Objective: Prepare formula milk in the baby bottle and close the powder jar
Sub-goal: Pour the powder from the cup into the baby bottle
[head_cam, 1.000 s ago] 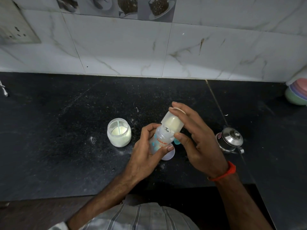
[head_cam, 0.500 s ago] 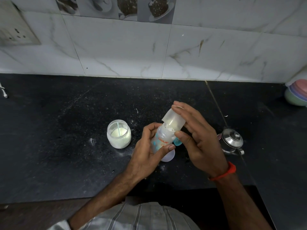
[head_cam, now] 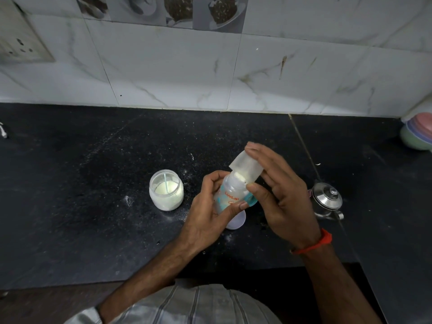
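Observation:
My left hand (head_cam: 205,218) grips a clear baby bottle (head_cam: 230,195) with orange lettering, held tilted above the counter. My right hand (head_cam: 278,197) holds a small translucent cup (head_cam: 245,168) tipped upside down over the bottle's mouth, with pale powder at the opening. To the left stands the open glass powder jar (head_cam: 166,190), holding white powder and a thin blue-handled scoop. A white round lid (head_cam: 237,222) lies on the counter under my left hand, partly hidden. A teal piece (head_cam: 252,201) shows behind the bottle.
The black stone counter (head_cam: 93,206) carries spilled powder near the jar. A small steel lidded pot (head_cam: 327,202) stands right of my right hand. Stacked pastel bowls (head_cam: 418,134) sit at the far right, and a tiled wall with a socket (head_cam: 21,43) is behind.
My right hand has tipped the translucent cup further over the bottle's mouth. The bottle and my left hand stay in nearly the same place.

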Demonstrator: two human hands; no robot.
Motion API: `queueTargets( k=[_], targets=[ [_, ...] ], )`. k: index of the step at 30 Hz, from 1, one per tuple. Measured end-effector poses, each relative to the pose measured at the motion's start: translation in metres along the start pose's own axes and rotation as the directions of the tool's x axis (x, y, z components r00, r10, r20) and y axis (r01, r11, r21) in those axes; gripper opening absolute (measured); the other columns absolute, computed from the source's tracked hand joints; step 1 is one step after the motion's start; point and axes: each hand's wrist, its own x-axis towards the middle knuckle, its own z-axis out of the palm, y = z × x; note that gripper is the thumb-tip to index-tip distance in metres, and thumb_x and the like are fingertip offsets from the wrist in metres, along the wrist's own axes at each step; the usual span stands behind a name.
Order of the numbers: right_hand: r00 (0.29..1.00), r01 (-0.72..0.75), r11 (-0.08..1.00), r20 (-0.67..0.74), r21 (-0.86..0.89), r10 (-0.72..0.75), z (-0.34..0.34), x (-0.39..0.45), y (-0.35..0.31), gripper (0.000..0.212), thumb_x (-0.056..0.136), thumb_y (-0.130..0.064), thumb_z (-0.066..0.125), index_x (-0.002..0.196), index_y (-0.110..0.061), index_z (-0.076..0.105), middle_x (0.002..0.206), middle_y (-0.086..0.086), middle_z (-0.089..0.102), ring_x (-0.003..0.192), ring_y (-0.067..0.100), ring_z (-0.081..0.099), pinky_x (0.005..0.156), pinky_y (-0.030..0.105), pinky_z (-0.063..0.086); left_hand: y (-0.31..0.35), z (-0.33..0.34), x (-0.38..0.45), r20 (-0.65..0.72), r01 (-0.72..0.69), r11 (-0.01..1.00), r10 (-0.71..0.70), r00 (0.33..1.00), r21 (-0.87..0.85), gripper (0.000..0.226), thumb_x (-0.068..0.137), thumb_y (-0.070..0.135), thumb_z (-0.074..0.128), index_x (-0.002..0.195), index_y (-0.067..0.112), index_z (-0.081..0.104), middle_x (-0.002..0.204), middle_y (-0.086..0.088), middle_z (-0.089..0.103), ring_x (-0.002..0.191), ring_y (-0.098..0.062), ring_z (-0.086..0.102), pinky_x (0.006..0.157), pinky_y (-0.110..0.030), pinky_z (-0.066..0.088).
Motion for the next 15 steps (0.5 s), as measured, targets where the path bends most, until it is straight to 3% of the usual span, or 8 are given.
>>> queueTargets(
  k=[8,10,15],
  targets=[
    [0.997,-0.002,1.0,-0.072,0.016,0.004,-0.0004,-0.0021,0.0025,0.051,0.094,-0.001,0.064,0.143,-0.004,0.051,0.153,0.013,0.048,0.147,0.023,0.045,0.118,0.037,0.041,0.0012,0.0007,0.0012,0.005,-0.005,1.0,0.005,1.0,0.017,0.061,0.086,0.027,0.082,0.13,0.04,0.042,0.127,0.032,0.061,0.12,-0.006,0.066,0.093,-0.024,0.057],
    [1.0,-0.015,1.0,-0.018,0.018,0.015,-0.0003,-0.0016,0.0029,0.05,0.097,-0.007,0.064,0.145,-0.007,0.05,0.154,0.011,0.049,0.148,0.02,0.043,0.119,0.039,0.041,0.0002,0.0007,0.0008,0.007,-0.003,1.0,0.003,1.0,0.017,0.061,0.086,0.027,0.081,0.131,0.039,0.042,0.127,0.03,0.062,0.119,-0.008,0.066,0.093,-0.027,0.058],
    [0.999,-0.004,1.0,-0.046,0.011,0.004,-0.001,-0.0036,0.0041,0.049,0.095,-0.004,0.066,0.142,-0.006,0.052,0.152,0.013,0.05,0.146,0.022,0.045,0.119,0.037,0.041,-0.001,0.0004,-0.0001,0.009,0.002,1.0,-0.002,1.0,0.017,0.061,0.087,0.031,0.082,0.132,0.039,0.042,0.13,0.026,0.062,0.121,-0.01,0.066,0.095,-0.033,0.059]
  ],
)
